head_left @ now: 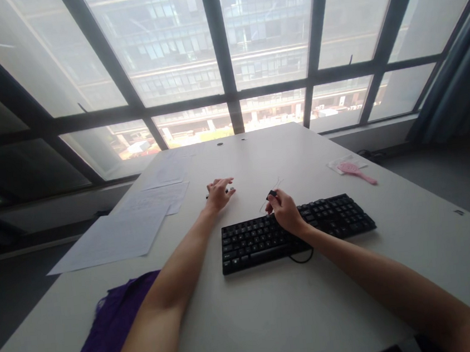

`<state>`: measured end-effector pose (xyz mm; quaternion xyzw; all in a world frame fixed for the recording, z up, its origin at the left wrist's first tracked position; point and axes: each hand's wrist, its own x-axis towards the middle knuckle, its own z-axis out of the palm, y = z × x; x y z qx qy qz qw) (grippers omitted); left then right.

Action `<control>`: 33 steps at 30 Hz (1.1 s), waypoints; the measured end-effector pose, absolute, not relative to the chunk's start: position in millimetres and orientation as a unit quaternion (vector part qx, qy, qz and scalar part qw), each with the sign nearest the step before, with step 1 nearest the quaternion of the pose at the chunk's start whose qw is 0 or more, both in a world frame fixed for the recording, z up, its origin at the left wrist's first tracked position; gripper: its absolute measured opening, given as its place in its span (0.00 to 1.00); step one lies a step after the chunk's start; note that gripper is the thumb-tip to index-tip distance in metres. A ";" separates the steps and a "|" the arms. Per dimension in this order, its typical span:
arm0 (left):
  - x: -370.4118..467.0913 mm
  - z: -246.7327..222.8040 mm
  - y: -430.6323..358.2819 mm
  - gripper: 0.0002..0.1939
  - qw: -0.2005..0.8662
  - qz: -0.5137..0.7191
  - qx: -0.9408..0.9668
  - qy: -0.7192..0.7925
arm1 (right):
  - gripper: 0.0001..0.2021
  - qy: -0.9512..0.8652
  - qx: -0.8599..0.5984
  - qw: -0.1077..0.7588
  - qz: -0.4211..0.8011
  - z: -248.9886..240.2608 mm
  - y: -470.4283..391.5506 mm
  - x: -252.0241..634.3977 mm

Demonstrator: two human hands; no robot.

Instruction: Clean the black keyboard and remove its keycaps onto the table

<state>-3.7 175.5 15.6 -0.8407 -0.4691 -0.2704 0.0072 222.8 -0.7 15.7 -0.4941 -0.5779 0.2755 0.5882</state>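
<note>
My left hand [219,194] reaches over the white table, with fingers and thumb spread apart. Small dark items [229,190] show around and under it, partly hidden by the fingers and too small to name. Just above the black keyboard [250,244], my right hand [286,212] pinches a small black object [271,194] whose kind I cannot make out. A thin, pale string or wire [278,182] shows around that object. The keyboard lies flat below my right wrist, which covers some of its keys, and a loop of black cable [305,259] sticks out at its front edge.
Paper sheets [115,236] lie along the table's left side. Folded purple cloth [116,325] is beside my left forearm. A pink hairbrush [356,172] rests on clear plastic packaging [338,163] at the right. Large windows [170,43] stand beyond the table's far edge.
</note>
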 end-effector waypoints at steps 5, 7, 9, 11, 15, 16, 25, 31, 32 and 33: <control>28.8 43.0 145.6 0.14 -0.064 -0.260 -0.873 -0.407 | 0.12 -0.538 -0.476 0.645 0.259 20.8 -2.0 224.2; 48.9 50.6 124.3 0.13 -0.088 -0.216 -0.885 -0.402 | 0.12 -0.528 -0.479 0.655 0.252 23.5 -2.4 225.4; 67.6 54.9 102.2 0.13 -0.098 -0.195 -0.895 -0.390 | 0.12 -0.530 -0.476 0.658 0.245 26.6 -2.9 227.3; 81.2 57.7 84.4 0.14 -0.100 -0.175 -0.901 -0.384 | 0.12 -0.537 -0.468 0.658 0.244 29.5 -3.2 230.1; 88.3 64.9 69.3 0.15 -0.100 -0.119 -0.901 -0.405 | 0.11 -0.559 -0.458 0.649 0.238 31.1 -3.3 237.8; 86.7 66.7 68.2 0.15 -0.099 -0.113 -0.898 -0.413 | 0.10 -0.567 -0.457 0.643 0.237 30.4 -3.4 239.5; 62.6 45.8 26.6 0.17 -0.161 -0.224 -0.877 -0.393 | 0.07 -0.663 -0.460 0.531 0.259 23.1 0.7 243.1; 57.7 29.8 20.9 0.14 -0.208 -0.286 -0.862 -0.364 | 0.08 -0.718 -0.443 0.478 0.244 24.3 3.6 243.2; 57.5 29.4 21.9 0.13 -0.210 -0.289 -0.864 -0.356 | 0.08 -0.730 -0.438 0.470 0.234 24.3 3.0 243.6; 57.3 29.2 22.8 0.13 -0.209 -0.289 -0.866 -0.350 | 0.09 -0.739 -0.433 0.464 0.225 24.1 2.1 244.1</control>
